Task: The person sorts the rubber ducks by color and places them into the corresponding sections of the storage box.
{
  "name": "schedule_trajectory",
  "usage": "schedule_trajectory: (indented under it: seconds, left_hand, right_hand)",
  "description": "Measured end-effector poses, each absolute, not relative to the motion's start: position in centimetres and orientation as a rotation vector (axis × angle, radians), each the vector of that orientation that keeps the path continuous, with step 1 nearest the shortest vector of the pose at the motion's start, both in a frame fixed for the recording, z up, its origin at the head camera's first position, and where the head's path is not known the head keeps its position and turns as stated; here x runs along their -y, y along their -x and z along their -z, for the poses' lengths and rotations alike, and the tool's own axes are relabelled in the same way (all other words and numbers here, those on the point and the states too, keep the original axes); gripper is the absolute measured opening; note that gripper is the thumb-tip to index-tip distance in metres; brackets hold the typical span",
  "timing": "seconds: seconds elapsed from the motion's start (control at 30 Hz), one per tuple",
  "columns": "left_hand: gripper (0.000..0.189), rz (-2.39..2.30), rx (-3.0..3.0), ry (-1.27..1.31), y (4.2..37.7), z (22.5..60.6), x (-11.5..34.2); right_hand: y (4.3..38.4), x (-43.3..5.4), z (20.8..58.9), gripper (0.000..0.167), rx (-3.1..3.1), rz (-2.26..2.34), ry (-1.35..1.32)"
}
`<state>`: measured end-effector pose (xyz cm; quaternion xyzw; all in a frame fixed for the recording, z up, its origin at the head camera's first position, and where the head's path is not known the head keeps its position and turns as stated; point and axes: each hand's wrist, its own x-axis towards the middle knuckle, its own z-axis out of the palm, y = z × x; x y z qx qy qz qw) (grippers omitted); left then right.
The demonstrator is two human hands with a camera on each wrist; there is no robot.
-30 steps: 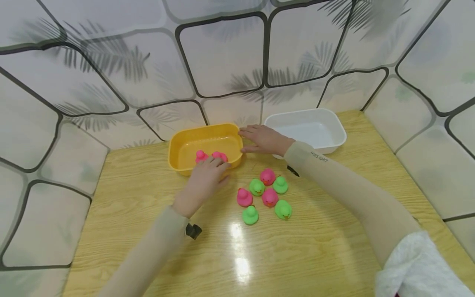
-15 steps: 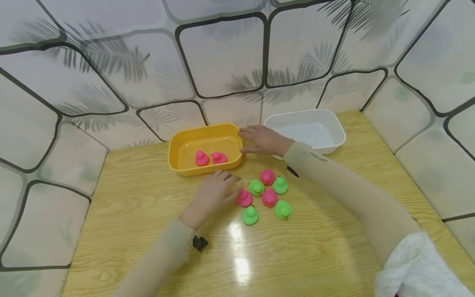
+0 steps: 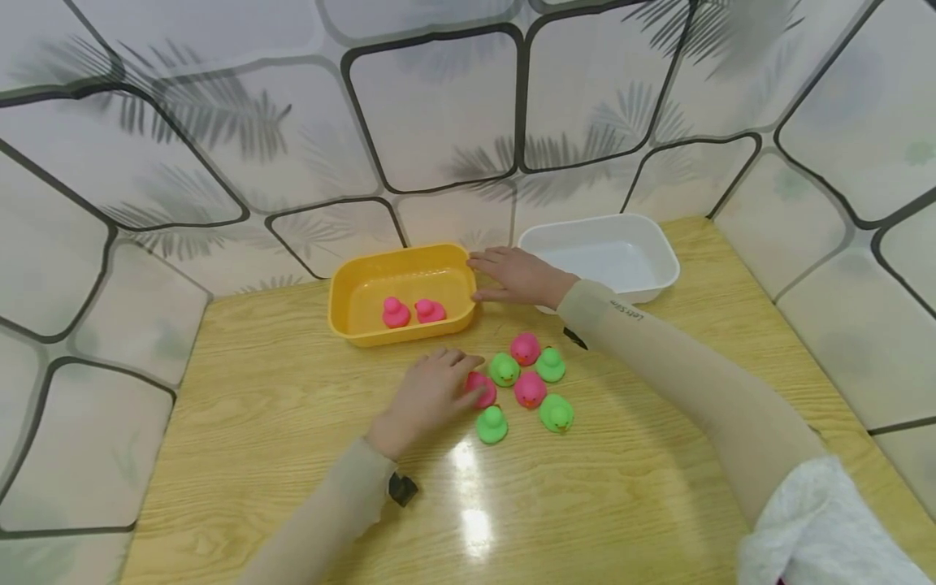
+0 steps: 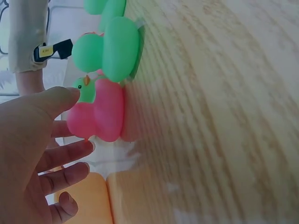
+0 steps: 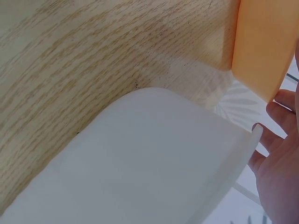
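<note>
My left hand (image 3: 426, 398) reaches over the table beside a pink rubber duck (image 3: 483, 391), the leftmost of a loose cluster. In the left wrist view, thumb and fingers stand spread around that duck (image 4: 110, 112) without closing on it; whether they touch it is unclear. With fingers extended, my right hand (image 3: 517, 275) rests at the right end of a yellow tub (image 3: 398, 334). Two pink ducks (image 3: 396, 313) sit inside the tub. Beside the left hand's duck are a green duck (image 3: 492, 425) and another green duck (image 3: 504, 370).
A white tub (image 3: 617, 253) stands at the back right, partly behind my right wrist. More pink ducks (image 3: 530, 390) and green ducks (image 3: 557, 413) lie mid-table. Patterned panels (image 3: 439, 106) enclose the back and sides of the wooden table (image 3: 278, 406).
My left hand has drawn back out of the yellow tub and moved right and nearer, to the leftmost pink duck on the table. My right hand has stayed at the tub.
</note>
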<state>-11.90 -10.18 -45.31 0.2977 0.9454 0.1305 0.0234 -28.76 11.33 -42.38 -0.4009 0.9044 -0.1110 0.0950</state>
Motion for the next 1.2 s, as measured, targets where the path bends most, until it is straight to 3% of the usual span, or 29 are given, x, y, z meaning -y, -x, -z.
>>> schedule_trajectory:
  seconds: [1.2]
  left_hand:
    - [0.037, -0.46, -2.972, -0.941, 11.3, 46.2, 12.2]
  right_hand:
    - [28.7, -11.2, 42.2, 0.073, -2.673, 0.36, 1.195]
